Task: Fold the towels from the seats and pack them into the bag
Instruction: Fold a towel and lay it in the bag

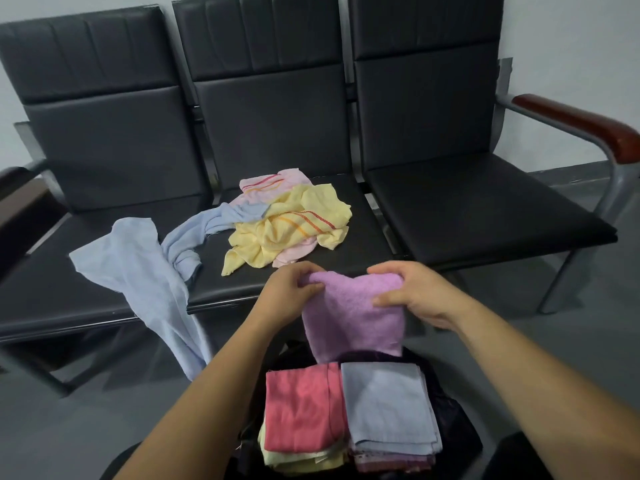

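A purple towel (353,317) hangs folded in front of me. My left hand (287,294) pinches its top left corner and my right hand (412,292) grips its top right edge. Below it lies the dark bag (453,420), open, with two stacks of folded towels inside: a red one (301,407) on top at the left, a grey-blue one (388,407) at the right. On the middle seat (367,233) lies a crumpled heap of yellow (287,230) and pink (266,183) striped towels. Light blue towels (138,268) spread over the left seat and hang off its front edge.
The black three-seat bench stands against a pale wall. Its right seat (485,206) is bare and has a metal armrest with a brown wooden pad (581,123). Grey floor lies around the bench legs.
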